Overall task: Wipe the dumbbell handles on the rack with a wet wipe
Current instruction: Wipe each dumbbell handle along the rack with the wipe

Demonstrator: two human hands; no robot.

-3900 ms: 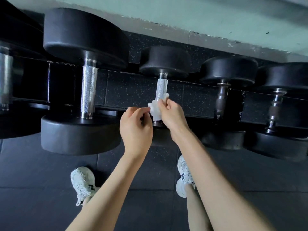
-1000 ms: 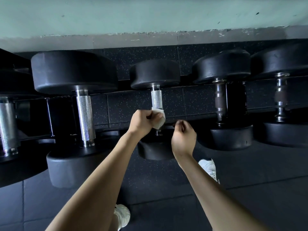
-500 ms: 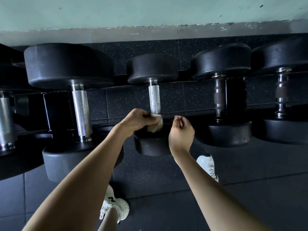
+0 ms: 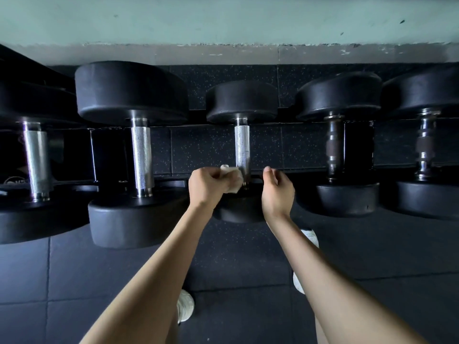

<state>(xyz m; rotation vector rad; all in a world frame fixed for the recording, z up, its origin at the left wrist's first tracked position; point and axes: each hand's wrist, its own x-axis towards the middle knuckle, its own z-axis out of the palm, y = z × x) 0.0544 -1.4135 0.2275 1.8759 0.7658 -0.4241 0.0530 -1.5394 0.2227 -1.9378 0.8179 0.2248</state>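
Observation:
Several black dumbbells lie side by side on a low rack. The small middle dumbbell has a knurled silver handle [image 4: 242,147]. My left hand [image 4: 211,186] grips a crumpled white wet wipe [image 4: 232,178] just left of the handle's near end; the wipe's edge meets the handle. My right hand [image 4: 277,191] hangs to the right of that handle, fingers loosely curled, holding nothing. A larger dumbbell with a silver handle [image 4: 141,155] lies to the left, and two with dark handles [image 4: 334,147] lie to the right.
A pale green wall with a grey base strip [image 4: 223,54] runs behind the rack. Black speckled rubber tiles [image 4: 99,281] cover the floor. My white shoes [image 4: 185,306] stand on it below my arms. Another big dumbbell handle [image 4: 37,162] is at the far left.
My left hand has drawn the wipe off the middle handle toward the left, so more of the handle shows. The right hand has stayed beside it, holding nothing.

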